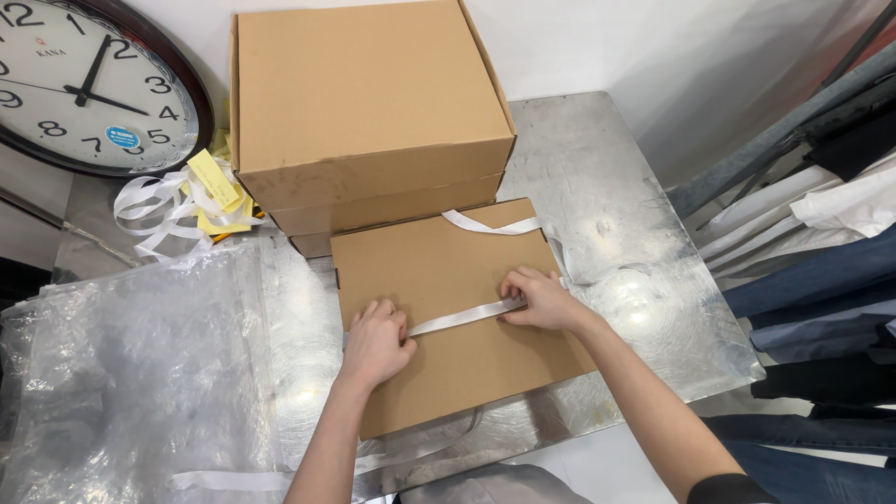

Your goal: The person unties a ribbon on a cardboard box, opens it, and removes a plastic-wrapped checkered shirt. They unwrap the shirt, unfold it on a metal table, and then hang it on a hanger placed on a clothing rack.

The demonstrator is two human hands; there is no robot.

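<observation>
The left hand is closed, pinching one end of a white ribbon against the flat cardboard box. The right hand, fingers curled, presses the ribbon's other end. The ribbon runs taut between them, its long axis crossing the lid from left to right, rising slightly rightward. The box lies on the metal tabletop, in front of the stacked boxes.

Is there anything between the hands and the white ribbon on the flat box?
No, nothing visible. The left hand and the right hand both touch the white ribbon directly, holding it stretched across the flat cardboard box. The stacked boxes sit behind, out of the way.
</observation>
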